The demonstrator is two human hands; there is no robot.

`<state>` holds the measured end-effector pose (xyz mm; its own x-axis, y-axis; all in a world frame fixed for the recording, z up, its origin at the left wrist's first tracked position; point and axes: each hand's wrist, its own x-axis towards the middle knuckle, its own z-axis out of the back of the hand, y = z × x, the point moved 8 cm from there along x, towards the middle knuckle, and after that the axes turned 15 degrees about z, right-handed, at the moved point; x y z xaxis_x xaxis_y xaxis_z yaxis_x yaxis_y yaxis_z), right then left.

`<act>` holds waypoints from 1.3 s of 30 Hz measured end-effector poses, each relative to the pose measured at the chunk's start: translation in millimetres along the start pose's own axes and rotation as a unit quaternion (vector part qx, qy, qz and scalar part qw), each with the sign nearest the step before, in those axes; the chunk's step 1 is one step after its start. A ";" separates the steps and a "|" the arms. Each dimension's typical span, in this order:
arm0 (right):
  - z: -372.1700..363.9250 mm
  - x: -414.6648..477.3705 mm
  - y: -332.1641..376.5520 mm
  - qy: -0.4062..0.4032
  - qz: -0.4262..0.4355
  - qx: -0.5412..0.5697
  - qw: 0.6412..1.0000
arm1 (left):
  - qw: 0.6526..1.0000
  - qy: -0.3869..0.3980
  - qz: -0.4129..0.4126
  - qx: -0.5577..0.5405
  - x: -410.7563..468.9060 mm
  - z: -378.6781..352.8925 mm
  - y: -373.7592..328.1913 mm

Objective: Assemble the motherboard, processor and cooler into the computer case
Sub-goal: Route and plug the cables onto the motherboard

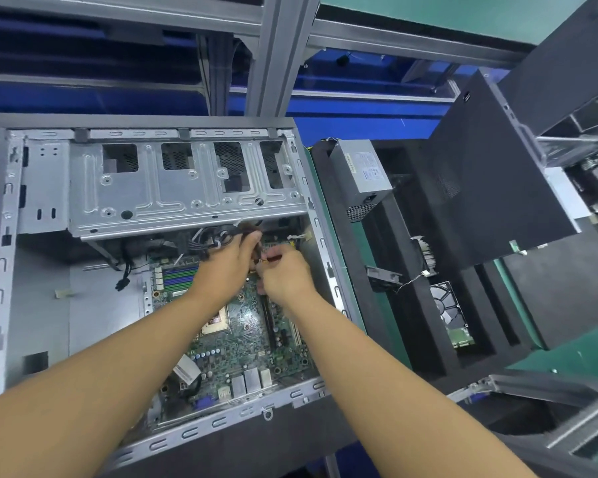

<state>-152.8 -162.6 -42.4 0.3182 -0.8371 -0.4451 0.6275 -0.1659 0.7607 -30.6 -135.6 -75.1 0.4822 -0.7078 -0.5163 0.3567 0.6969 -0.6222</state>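
Starting at the left, the computer case [0,270] is lying open on its side, showing its bare metal floor. A small pale tag [63,293] is sitting on that floor, and a loose black cable [121,281] is hanging just beside the board's left edge. Across the top, the drive cage [187,188] is spanning nearly the full width of the case.

Moving in, the motherboard [256,343] is sitting flat in the right half of the case. Its memory slots [180,279] are showing at the far left corner, the processor socket [216,320] is peeking out as a pale square between the two forearms, and the rear ports [246,382] are lining the near wall.

Now the action. The left hand [228,260] is reaching over the board's far edge, with its fingers curling round a cable bundle [218,236] of dark wires coming out from under the cage. Right against it, the right hand [285,276] is working with fingers bunched tight, pinching a small reddish connector [272,258] (too blurred to tell what kind).

Over to the right of the case, a black foam tray [411,322] is holding parts: a grey power supply [363,177] standing tilted at the far end and a hard drive [451,319] slotted in nearer. A big black panel [497,188] is leaning over the tray's right side
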 end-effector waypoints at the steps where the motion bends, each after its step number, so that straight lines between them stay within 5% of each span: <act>1: -1.0 1.2 -2.5 -0.013 -0.006 0.035 0.999 | 1.000 0.003 0.008 -0.009 0.4 0.2 1.0; 6: 2.7 2.5 -18.5 -0.076 -0.072 0.189 0.976 | 0.997 0.067 0.022 -0.017 8.3 -9.5 1.2; 20: 0.7 0.5 -35.7 -0.115 -0.125 0.293 0.941 | 0.951 0.244 -0.158 -0.105 10.4 -13.6 -27.8; 39: -0.3 -8.4 -42.2 -0.141 -0.175 0.288 0.931 | 0.945 0.158 -0.270 -0.097 -2.2 -5.8 -32.4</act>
<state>-181.7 -148.4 -70.9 -0.0844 -0.7692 -0.6334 0.1473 -0.6383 0.7555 -47.9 -157.3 -57.2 -0.0009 -0.9747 -0.2237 0.3139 0.2121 -0.9254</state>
